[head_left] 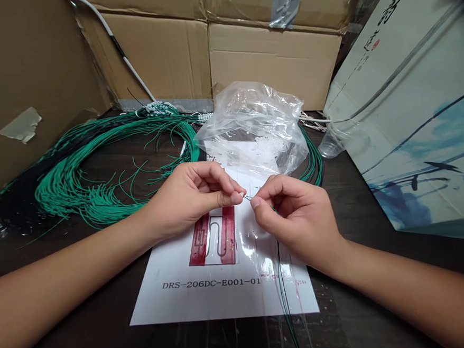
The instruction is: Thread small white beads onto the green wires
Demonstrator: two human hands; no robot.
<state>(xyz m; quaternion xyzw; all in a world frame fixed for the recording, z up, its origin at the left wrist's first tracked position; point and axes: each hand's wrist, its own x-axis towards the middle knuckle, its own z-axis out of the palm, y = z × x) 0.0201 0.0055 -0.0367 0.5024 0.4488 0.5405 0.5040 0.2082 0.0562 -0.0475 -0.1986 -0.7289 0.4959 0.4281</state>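
Observation:
Thumb and forefinger of my left hand (201, 194) pinch a tiny white piece, likely a connector (241, 194), mostly covered by the fingertips. Just to its right, my right hand (293, 207) is closed in a pinch on thin green and black wires (281, 276). The wire ends reach across the small gap to the white piece; whether they are inside it I cannot tell. From my right hand the wires hang down over the table's front edge. Both hands are above a printed sheet (154, 306) with a red-and-white picture and the text DRS-206DC-E001-01.
A large bundle of green and black wires (61, 175) lies at the left. Behind my hands sits a crumpled clear plastic bag (251, 114). Cardboard boxes (160, 57) wall the back, a painted white box (424, 144) stands at the right, and a clear plastic cup (333, 143) lies beside it.

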